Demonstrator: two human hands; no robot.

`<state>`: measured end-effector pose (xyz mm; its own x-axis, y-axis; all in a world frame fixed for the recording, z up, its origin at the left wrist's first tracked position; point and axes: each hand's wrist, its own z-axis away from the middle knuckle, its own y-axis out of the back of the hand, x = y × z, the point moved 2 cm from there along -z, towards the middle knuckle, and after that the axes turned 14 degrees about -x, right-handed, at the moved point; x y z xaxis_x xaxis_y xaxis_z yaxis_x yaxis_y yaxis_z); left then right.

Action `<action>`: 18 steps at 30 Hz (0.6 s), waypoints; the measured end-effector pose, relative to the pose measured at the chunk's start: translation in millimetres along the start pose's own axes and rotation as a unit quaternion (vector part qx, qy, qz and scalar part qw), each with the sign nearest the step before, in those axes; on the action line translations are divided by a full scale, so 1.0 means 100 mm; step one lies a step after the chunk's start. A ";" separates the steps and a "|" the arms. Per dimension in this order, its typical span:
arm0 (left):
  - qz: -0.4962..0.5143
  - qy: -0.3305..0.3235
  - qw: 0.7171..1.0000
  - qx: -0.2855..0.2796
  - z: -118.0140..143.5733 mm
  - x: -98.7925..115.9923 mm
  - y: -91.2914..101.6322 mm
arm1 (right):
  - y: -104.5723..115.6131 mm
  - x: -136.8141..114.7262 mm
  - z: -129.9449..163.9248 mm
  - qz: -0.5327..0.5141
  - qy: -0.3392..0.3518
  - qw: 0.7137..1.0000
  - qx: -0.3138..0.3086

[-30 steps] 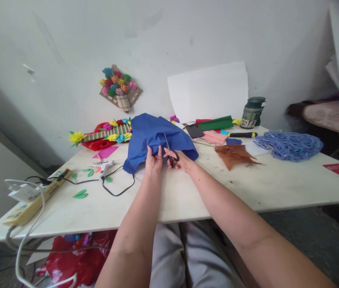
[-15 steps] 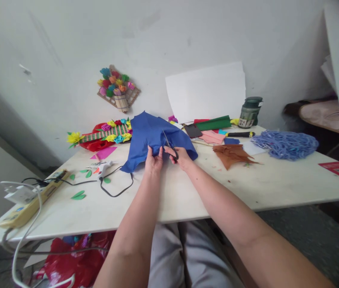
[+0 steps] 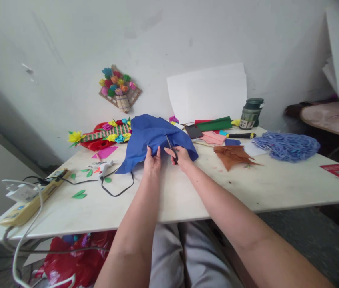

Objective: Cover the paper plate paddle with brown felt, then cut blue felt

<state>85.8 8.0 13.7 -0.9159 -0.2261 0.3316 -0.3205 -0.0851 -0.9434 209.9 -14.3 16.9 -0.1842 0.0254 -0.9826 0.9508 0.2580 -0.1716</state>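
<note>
A large sheet of blue crepe paper or thin cloth (image 3: 150, 132) is spread in front of me, its near edge lifted off the table. My left hand (image 3: 152, 160) pinches that near edge between thumb and fingers. Scissors (image 3: 174, 151) with dark handles are in my right hand (image 3: 182, 157), their blade pointing up and to the left over the blue sheet. Fingers of the right hand wrap round the handles, close to the sheet's edge. The left hand is just left of the scissors, apart from them.
A glue gun (image 3: 105, 168) with its black cord and green leaf cutouts (image 3: 79, 195) lie left, near a power strip (image 3: 34, 198). Flower-trimmed stick work (image 3: 103, 134) is behind. Brown material (image 3: 229, 155), blue yarn (image 3: 286, 146) and a dark bottle (image 3: 251, 114) are right.
The blue sheet has sagged at its top, and its left corner has shifted left and down. My left hand has moved slightly left; the right still holds the scissors.
</note>
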 end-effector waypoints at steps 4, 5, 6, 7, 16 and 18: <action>-0.020 0.002 1.000 0.014 -0.03 0.01 0.05 | -0.01 -0.02 0.04 0.102 -0.059 0.990 -0.080; -0.026 0.003 1.000 0.016 -0.04 0.02 0.06 | -0.01 -0.03 0.05 0.127 -0.077 0.982 -0.113; -0.031 0.002 0.999 0.015 -0.04 0.02 0.07 | 0.00 -0.05 0.07 0.145 -0.090 0.975 -0.144; -0.035 -0.002 0.999 0.015 -0.04 0.03 0.08 | 0.02 -0.08 0.08 0.157 -0.096 0.968 -0.168; -0.064 -0.025 0.997 0.020 -0.05 0.03 0.11 | 0.59 -0.36 0.19 0.098 -0.146 0.932 -0.316; -0.079 -0.020 0.997 0.018 -0.07 0.02 0.12 | 0.63 -0.39 0.21 0.044 -0.127 0.940 -0.313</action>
<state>78.7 13.0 2.7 -0.8441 -0.2456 0.4766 -0.4506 -0.1568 -0.8789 282.3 -19.6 43.1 0.0296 -0.1385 -0.9899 0.6128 0.7849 -0.0915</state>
